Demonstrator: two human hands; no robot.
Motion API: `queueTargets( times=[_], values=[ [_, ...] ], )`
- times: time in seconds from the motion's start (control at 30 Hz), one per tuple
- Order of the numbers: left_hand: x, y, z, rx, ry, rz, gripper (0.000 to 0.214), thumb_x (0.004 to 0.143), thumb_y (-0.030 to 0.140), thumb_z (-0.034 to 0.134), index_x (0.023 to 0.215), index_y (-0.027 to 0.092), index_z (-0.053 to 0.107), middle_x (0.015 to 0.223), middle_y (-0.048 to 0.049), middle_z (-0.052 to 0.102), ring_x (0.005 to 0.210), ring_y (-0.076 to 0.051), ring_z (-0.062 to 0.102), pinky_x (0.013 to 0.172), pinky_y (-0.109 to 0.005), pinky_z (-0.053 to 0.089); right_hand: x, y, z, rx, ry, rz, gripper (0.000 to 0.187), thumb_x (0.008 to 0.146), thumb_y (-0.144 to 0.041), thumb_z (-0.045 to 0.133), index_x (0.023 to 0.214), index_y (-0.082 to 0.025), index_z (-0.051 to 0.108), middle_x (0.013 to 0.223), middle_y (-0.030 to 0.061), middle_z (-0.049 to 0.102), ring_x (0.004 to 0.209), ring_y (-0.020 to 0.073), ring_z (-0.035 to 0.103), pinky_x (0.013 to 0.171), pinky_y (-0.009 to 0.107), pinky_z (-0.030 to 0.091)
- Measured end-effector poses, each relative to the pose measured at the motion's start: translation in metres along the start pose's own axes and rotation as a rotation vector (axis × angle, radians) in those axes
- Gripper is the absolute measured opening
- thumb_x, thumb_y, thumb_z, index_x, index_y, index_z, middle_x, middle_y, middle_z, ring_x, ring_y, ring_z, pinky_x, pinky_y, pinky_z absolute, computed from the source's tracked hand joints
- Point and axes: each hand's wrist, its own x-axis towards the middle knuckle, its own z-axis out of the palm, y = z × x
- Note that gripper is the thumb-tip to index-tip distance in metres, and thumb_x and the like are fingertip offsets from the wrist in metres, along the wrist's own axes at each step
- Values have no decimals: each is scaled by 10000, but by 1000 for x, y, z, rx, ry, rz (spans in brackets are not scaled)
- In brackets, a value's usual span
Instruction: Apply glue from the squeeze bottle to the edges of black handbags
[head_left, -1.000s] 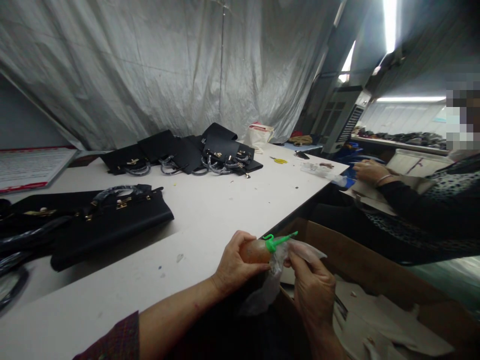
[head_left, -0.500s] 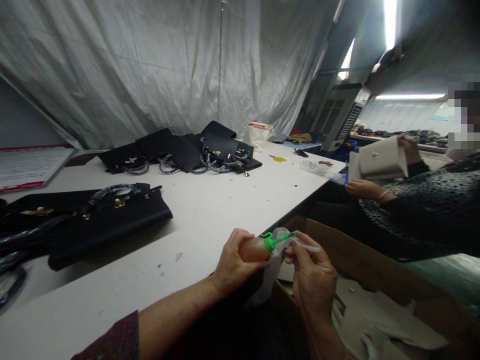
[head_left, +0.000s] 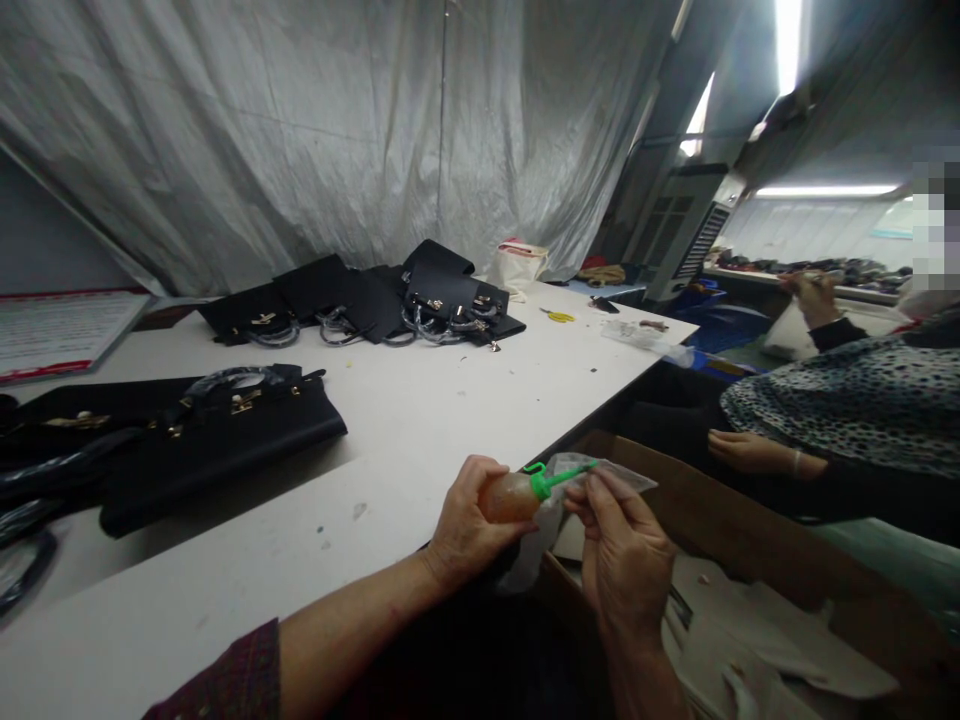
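My left hand (head_left: 466, 522) is wrapped round a squeeze bottle (head_left: 513, 498) of amber liquid with a green cap and a thin green spout pointing right. Pinched in the fingers of my right hand (head_left: 624, 535) is a sheet of thin, translucent plastic (head_left: 634, 476). The sheet spreads behind the spout and hangs down between my two hands. The spout's tip lies close to my right fingertips; whether it touches the plastic I cannot tell. Both hands are just off the front edge of the white table (head_left: 450, 420).
Black handbags (head_left: 247, 450) with wrapped handles lie at the left, several more at the back. Yellow-handled scissors (head_left: 558, 316) rest near the far edge. Below my right hand, a cardboard box (head_left: 814, 535) holds beige pieces. A co-worker (head_left: 817, 400) sits at the right.
The plastic sheet in my right hand has spread out wider at the fingertips. My left hand and the bottle stay nearly still. The co-worker's beige bag has left their hands' earlier position.
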Motion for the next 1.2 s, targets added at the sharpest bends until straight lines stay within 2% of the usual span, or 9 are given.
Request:
queueTargets(
  times=[0.13,0.27,0.37,0.53,0.77,1.0,1.2],
  values=[
    [0,-2,0,15,14,45,541,632,234,899,1053,213,561,1034,-20,552,953,-191,553,842,-314,457,-10,-2,2,16,-30,-5,265,679,-302,856,899,-182,771,804,39,752,688,165,713,691,286,587],
    [0,-6,-1,67,48,104,541,643,210,890,1073,222,562,1041,-24,544,951,-189,550,826,-307,463,-10,-3,-8,63,-197,-7,223,751,-286,727,936,-175,784,942,93,763,873,236,729,812,368,573],
    [1,-7,-2,101,58,167,541,661,225,883,1091,229,555,1048,-28,545,955,-190,551,824,-307,468,-4,-5,-17,60,-287,10,258,768,-305,666,948,-171,794,1016,114,757,950,256,709,833,372,560],
    [0,-9,-2,132,38,247,539,698,298,871,1125,233,549,1067,-44,554,970,-197,557,826,-314,484,4,-13,-19,52,-245,85,203,707,-354,769,817,-184,786,870,76,759,830,224,708,783,357,580],
    [-3,-9,-2,187,7,324,536,748,306,828,1185,246,525,1090,-61,556,956,-202,569,801,-324,503,8,-11,-14,-36,-137,115,292,599,-369,909,774,-180,773,765,23,739,668,129,656,660,231,548],
    [-3,-9,-5,288,18,383,504,810,314,767,1235,257,504,1118,-73,547,972,-210,571,808,-341,526,9,-12,-17,-104,-84,120,304,563,-377,915,742,-176,773,732,25,725,664,134,623,629,231,516],
    [-6,-9,-9,448,25,478,491,864,302,687,1295,261,455,1146,-95,543,1005,-230,565,810,-367,548,11,-19,-22,-184,-101,156,293,544,-349,902,698,-144,760,608,28,658,530,107,520,455,200,405]
  ],
)
